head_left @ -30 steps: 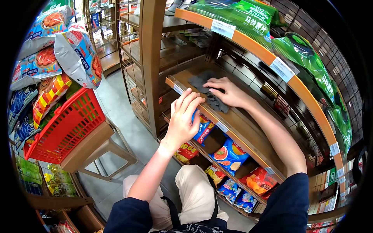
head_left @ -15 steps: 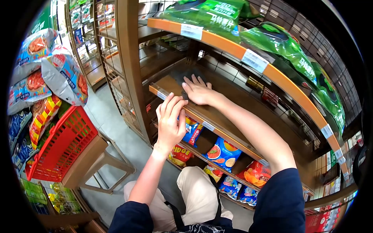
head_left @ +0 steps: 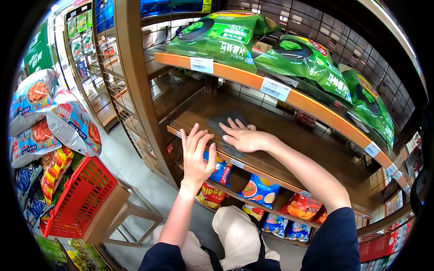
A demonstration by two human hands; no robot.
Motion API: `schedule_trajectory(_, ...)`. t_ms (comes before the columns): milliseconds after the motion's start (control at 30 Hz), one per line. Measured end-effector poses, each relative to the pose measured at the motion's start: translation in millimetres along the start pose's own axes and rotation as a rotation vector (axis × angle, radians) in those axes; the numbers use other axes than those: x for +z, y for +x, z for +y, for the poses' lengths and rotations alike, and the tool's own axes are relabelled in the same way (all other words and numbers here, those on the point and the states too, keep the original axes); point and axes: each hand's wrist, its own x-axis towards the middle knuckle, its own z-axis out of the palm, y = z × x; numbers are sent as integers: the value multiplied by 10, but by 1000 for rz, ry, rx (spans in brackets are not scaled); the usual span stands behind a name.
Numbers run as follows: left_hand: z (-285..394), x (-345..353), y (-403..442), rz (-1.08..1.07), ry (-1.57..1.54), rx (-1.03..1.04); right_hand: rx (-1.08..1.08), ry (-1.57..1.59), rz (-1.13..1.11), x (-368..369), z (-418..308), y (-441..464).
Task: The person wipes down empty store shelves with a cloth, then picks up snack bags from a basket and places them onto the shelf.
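My right hand (head_left: pixel 244 137) lies with fingers spread on a dark, blurred cloth (head_left: pixel 216 122), pressing it against a brown shelf board (head_left: pixel 289 144). Near the front rail (head_left: pixel 260 169) of that shelf is my left hand (head_left: pixel 197 156), its fingers apart and extended. Nothing shows in its grasp. Whether the left fingertips touch the rail I cannot tell.
Green chip bags (head_left: pixel 298 63) line the shelf above, behind price tags (head_left: pixel 275 89). Blue chip bags (head_left: pixel 257 187) and red chip bags (head_left: pixel 300 206) sit on lower shelves. At left, a red basket (head_left: pixel 81 194) full of snack bags (head_left: pixel 74 119) stands on a stool (head_left: pixel 131 212).
My right hand and the cloth have shifted slightly along the shelf, away from its left end. The left hand's fingers have spread a little. The view has tilted up, showing more of the upper shelf.
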Motion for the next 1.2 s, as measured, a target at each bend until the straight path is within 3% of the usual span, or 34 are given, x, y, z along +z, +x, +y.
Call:
schedule_trajectory(67,12,4,19,10,-5,3,-144,0,78,23,6,189)
schedule_trajectory(167,11,17,46,43,-5,16,-182,49,165,26,-19,488)
schedule_trajectory(367,-17,24,28,54,-27,15,119,179,277,-107,92,994)
schedule_trajectory(567,21,17,24,44,-44,-8,305,159,245,-92,212,734)
schedule_trajectory(767,23,84,5,73,-31,-2,-59,-33,116,-127,-73,110)
schedule_trajectory(833,14,112,3,99,-30,-3,-44,-5,117,-97,-40,198)
schedule_trajectory(967,-10,126,4,116,-14,16,-279,83,193,43,180,576)
schedule_trajectory(1067,-35,151,-19,109,-13,11,-226,163,245,9,252,711)
schedule_trajectory(1133,-66,151,-20,98,-14,23,-43,166,250,-25,272,785)
schedule_trajectory(1200,-53,150,-21,92,-20,11,5,173,263,-36,341,787)
